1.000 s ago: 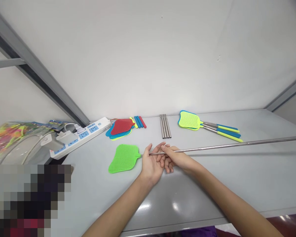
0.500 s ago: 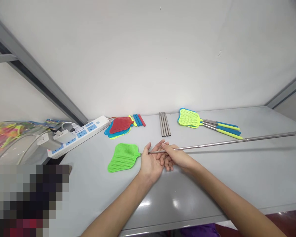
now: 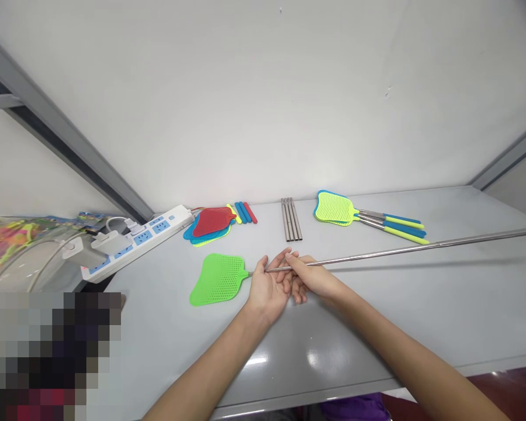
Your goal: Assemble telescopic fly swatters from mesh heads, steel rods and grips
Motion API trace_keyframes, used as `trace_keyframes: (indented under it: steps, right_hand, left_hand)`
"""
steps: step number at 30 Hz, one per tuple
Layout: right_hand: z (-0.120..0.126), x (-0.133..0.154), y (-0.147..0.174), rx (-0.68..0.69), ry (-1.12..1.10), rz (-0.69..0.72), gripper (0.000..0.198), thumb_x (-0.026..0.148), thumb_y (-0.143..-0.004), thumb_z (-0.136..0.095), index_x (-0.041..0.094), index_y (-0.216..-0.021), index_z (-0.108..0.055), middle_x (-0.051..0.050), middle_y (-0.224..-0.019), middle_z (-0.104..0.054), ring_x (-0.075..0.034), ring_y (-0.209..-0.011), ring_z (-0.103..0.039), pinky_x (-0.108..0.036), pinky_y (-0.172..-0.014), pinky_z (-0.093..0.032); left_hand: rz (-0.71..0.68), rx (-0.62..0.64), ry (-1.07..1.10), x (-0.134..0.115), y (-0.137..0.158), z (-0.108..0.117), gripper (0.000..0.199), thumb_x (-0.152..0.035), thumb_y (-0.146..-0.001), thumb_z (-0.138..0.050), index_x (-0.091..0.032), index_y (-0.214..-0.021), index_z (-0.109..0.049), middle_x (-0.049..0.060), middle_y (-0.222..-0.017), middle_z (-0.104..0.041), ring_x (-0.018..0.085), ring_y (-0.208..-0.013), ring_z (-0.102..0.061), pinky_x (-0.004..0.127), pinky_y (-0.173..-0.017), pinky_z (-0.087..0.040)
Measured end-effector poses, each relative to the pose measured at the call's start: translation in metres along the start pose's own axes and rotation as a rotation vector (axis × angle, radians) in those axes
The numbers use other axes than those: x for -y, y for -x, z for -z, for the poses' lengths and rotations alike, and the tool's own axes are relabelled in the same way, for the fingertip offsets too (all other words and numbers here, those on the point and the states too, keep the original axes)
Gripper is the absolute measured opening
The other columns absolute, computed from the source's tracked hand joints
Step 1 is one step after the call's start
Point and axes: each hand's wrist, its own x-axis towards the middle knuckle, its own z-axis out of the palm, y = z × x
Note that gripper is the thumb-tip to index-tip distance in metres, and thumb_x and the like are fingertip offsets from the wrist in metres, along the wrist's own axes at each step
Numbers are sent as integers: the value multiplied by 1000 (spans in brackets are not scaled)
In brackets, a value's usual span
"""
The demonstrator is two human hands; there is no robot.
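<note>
- My right hand (image 3: 311, 278) pinches the metal rod (image 3: 394, 251) between thumb and fingers.
- My left hand (image 3: 266, 292) lies palm up, fingers loose, the rod passing behind its thumb — whether it grips, I cannot tell.
- The green swatter head (image 3: 219, 280), at the rod's end, is just left of my hands, over the table (image 3: 175, 351).

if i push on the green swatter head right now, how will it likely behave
The green swatter head looks thin and perforated, so it is probably light and somewhat bendy. Its narrow neck may flex first. The metal rod runs straight past the right hand, so it should feel stiffer.
</note>
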Motion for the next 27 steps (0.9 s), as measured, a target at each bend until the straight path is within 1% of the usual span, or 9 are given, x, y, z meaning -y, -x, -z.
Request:
trace_keyframes:
  steps: [2,3,5,8,12,18,21,24,27]
  right_hand:
    - [-1,1,0,-3,12,1,48,48,-79,-30,10,-64,-55,-1,-46,-53,-8,-28,-47,-17,-26,-32]
    - [-1,1,0,-5,17,-2,48,48,-79,-30,10,-65,-56,-1,-46,-53,-8,-28,-47,-17,-25,-32]
    - [-2,2,1,-8,21,-10,47,47,-80,-30,11,-65,-56,-1,-46,-53,-8,-27,-47,-17,-25,-32]
    - [-2,3,1,-16,20,-11,47,47,-80,-29,11,-65,-55,0,-45,-53,-8,-27,-47,-17,-25,-32]
    - [-2,3,2,-17,8,-7,46,47,-80,-30,11,-64,-55,0,-46,-53,-8,-28,-46,-17,-25,-33]
    - [-2,3,3,-20,1,-10,47,46,-80,-29,11,-63,-55,-1,-46,-53,-8,-29,-47,-17,-27,-32]
    - [-2,4,3,-27,-8,-13,47,45,-81,-29,11,-64,-55,-1,-46,-53,-7,-29,-46,-16,-27,-32]
    - [-2,3,3,-26,-16,-14,46,45,-81,-29,11,-65,-56,-1,-45,-53,-7,-29,-46,-16,-28,-31]
    - [-1,1,2,-19,-26,-3,47,46,-80,-29,11,-65,-56,-1,-46,-53,-7,-29,-47,-16,-28,-32]
  left_hand:
    - [-12,-29,23,0,0,-1,41,-31,-82,-24,-8,-104,-51,13,-87,-63,16,-60,-58,29,-62,-45]
    - [-13,-37,26,1,0,-1,41,-31,-82,-24,-8,-103,-51,13,-87,-63,16,-63,-59,28,-64,-45]
    - [-5,-37,12,1,0,-1,41,-31,-82,-24,-8,-103,-52,13,-87,-63,15,-59,-58,29,-64,-45]
    - [2,-28,-13,0,-1,0,42,-32,-83,-23,-9,-103,-52,13,-87,-63,14,-52,-56,29,-59,-46]
    - [2,-21,-29,0,-1,0,42,-33,-83,-23,-10,-103,-52,12,-88,-63,15,-54,-58,28,-53,-45]
    - [25,-42,-63,-1,1,-2,42,-32,-83,-23,-11,-104,-53,11,-88,-63,17,-56,-58,34,-59,-47]
    - [36,-38,-61,-1,1,-2,42,-32,-82,-24,-11,-103,-54,11,-89,-64,16,-51,-56,36,-59,-47]
    - [38,-26,-62,-2,0,-1,41,-32,-81,-25,-12,-102,-54,10,-89,-64,14,-43,-52,36,-56,-47]
    - [36,-13,-68,-2,1,-1,40,-33,-80,-27,-12,-103,-53,10,-90,-63,12,-40,-49,33,-49,-45]
